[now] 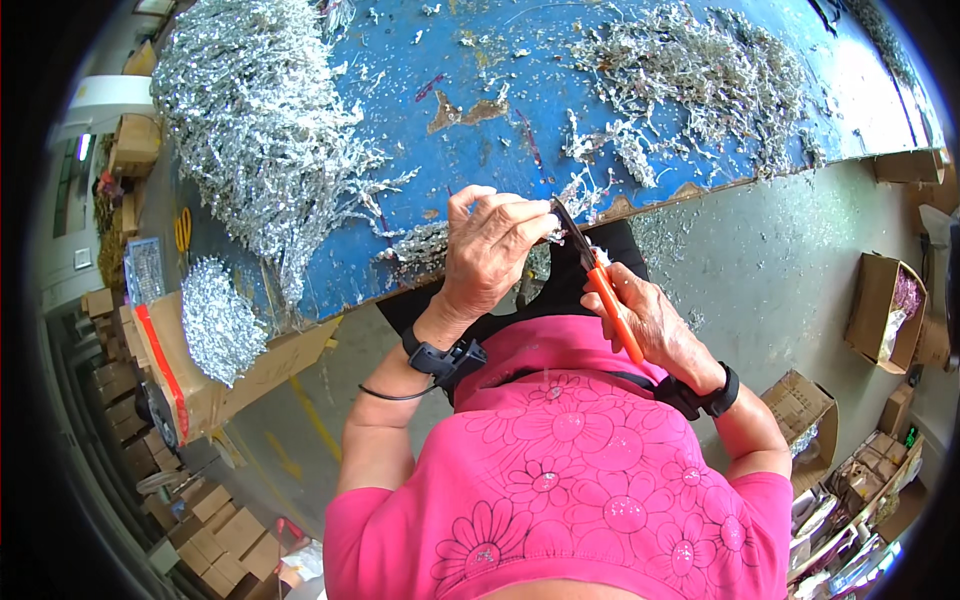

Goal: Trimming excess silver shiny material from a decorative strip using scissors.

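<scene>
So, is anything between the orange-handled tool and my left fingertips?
Nothing visible: the tool in your right hand ends right beside the fingertips of your left hand. Silver strands lie beyond, on the blue table.

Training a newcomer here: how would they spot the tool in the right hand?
Find the blue table, then the right hand by its near edge. The tool slants from it up toward the left hand. Its orange handle and dark tip set it apart from silver tinsel.
</scene>
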A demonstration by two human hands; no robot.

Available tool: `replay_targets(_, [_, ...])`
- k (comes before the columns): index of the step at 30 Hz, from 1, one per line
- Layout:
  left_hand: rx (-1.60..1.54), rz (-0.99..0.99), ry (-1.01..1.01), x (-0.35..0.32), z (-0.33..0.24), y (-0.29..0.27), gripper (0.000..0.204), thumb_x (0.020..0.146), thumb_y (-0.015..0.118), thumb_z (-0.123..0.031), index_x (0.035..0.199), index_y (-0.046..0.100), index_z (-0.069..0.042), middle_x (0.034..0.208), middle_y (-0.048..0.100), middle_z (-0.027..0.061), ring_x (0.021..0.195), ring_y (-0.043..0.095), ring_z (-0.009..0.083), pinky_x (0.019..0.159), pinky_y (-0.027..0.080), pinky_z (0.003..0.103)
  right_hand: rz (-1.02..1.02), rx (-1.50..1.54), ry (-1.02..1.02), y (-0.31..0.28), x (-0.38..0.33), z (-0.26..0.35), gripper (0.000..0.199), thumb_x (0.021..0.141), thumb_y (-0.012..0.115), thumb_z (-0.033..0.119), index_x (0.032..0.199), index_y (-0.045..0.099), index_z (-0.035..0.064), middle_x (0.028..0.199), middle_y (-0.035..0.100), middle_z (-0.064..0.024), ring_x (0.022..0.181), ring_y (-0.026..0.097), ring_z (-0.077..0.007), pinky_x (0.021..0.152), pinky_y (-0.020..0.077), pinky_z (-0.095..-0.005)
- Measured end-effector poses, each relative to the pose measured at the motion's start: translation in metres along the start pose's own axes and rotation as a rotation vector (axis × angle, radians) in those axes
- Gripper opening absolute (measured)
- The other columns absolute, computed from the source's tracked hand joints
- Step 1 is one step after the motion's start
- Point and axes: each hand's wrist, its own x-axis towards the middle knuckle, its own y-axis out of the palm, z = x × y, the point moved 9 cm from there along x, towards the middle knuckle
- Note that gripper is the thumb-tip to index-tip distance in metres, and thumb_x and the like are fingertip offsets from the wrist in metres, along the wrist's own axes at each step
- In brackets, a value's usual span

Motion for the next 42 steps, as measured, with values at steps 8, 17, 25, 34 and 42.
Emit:
replay_targets(8, [-0.066,0.032,-0.048,0.004,0.006,0.000,0.032,0.073,0.069,0.002,0.102,0.063,-0.012,0.101,0.064,0.0011,0.090,0.061,0.0201,0.081,0.043,0.036,0.111,0.326,0.069,-0.001,-0.008,-0.007,0.040,0.097,0.054,0.037,0.116,0.051,0.0013,0.074,0.058,-0.0048,0.063,0.058,-0.0126,0.059,0.0481,-0.0303])
replay_targets(17, [-0.092,0.032,-0.060,0.006,0.006,-0.002,0.034,0.072,0.068,0.008,0.099,0.062,-0.011,0.096,0.063,0.0032,0.088,0.061,0.0229,0.076,0.045,0.035,0.177,0.098,-0.002,-0.001,-0.015,-0.010,0.045,0.095,0.056,0.043,0.111,0.046,0.0023,0.084,0.059,-0.0111,0.074,0.059,-0.0183,0.068,0.0470,-0.0354])
replay_targets(25, [-0.175,-0.012,-0.037,0.000,0.006,-0.008,0.048,0.061,0.070,0.012,0.101,0.062,-0.012,0.098,0.063,0.0032,0.092,0.061,0.0237,0.080,0.046,0.036,0.241,0.100,-0.038,0.011,-0.007,-0.001,0.049,0.094,0.056,0.048,0.108,0.044,0.0028,0.086,0.057,-0.0143,0.076,0.059,-0.0197,0.072,0.0466,-0.0358])
replay_targets(34, [-0.203,-0.005,-0.035,0.000,0.006,-0.006,0.047,0.063,0.071,0.011,0.102,0.062,-0.012,0.100,0.064,0.0024,0.092,0.060,0.0235,0.080,0.046,0.036,0.227,0.133,-0.080,0.012,0.006,0.002,0.050,0.094,0.056,0.048,0.110,0.045,0.0018,0.081,0.061,-0.0113,0.069,0.062,-0.0182,0.065,0.0486,-0.0344])
replay_targets(42, [-0.184,-0.009,-0.019,0.002,0.005,-0.005,0.044,0.066,0.072,0.008,0.104,0.061,-0.012,0.100,0.064,0.0020,0.091,0.060,0.0230,0.081,0.045,0.037,0.145,0.195,0.057,0.004,0.009,-0.003,0.041,0.093,0.060,0.041,0.102,0.054,0.0019,0.067,0.059,-0.0058,0.059,0.059,-0.0120,0.052,0.0451,-0.0297])
